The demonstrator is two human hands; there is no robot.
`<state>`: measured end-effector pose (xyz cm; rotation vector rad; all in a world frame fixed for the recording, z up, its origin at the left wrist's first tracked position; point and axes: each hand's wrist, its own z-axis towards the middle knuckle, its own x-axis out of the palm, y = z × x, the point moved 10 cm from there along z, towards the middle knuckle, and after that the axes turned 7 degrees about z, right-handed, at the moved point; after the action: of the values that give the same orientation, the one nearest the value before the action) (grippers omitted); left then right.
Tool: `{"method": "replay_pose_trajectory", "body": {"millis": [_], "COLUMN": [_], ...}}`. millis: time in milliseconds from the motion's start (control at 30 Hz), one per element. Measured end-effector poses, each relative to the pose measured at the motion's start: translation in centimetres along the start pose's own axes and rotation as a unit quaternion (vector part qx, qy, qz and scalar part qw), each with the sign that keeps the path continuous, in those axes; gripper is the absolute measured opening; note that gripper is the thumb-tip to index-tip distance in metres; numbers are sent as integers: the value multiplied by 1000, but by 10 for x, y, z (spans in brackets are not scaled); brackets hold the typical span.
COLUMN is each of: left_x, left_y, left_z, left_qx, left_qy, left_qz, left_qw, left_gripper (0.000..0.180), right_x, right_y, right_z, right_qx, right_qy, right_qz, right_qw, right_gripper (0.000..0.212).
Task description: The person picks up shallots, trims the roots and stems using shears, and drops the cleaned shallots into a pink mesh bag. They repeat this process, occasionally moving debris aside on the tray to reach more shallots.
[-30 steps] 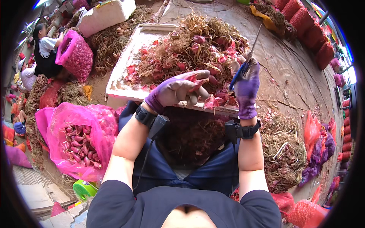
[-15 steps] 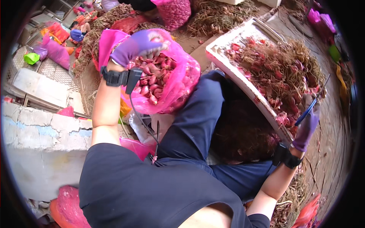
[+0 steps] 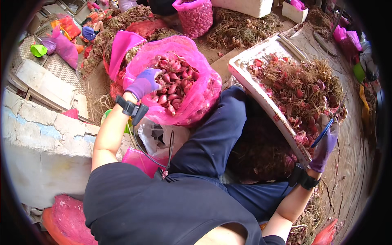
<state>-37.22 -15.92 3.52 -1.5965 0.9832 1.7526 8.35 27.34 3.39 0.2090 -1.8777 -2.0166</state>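
My left hand, in a purple glove, is at the left rim of a pink mesh bag. Its fingers are curled in beside the red shallots that fill the bag; whatever they hold is hidden. At the right, my purple-gloved right hand is closed on a slim blue-handled cutting tool with a long thin dark blade. Whether it is a knife or scissors I cannot tell. That hand is beside a white foam tray heaped with shallots with dried roots and stalks.
A second pink bag of shallots stands at the back, beside heaps of dried stalks and a white foam box. A cracked low wall runs along my left. Another person sits far off at the upper left.
My left hand has come down from above the bag's opening to its left rim. My right hand still grips the blue-handled tool beside the tray. The whole view has shifted slightly.
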Motion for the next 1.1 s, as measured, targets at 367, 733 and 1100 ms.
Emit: {"method": "replay_pose_trajectory", "body": {"millis": [367, 733, 1100], "left_x": [-106, 77, -25], "left_y": [-133, -493, -386], "left_z": [18, -1, 238], "left_qx": [18, 495, 172], "left_qy": [6, 267, -12], "left_qz": [-506, -15, -134], "left_qw": [863, 826, 976], "left_gripper": [20, 72, 38], "right_x": [-18, -36, -40], "right_y": [-5, 30, 19], "right_z": [2, -26, -26], "right_qx": [-32, -114, -73], "right_qy": [16, -41, -43], "right_qz": [-57, -51, 10], "right_qw": [998, 991, 996], "right_gripper": [26, 32, 46]}}
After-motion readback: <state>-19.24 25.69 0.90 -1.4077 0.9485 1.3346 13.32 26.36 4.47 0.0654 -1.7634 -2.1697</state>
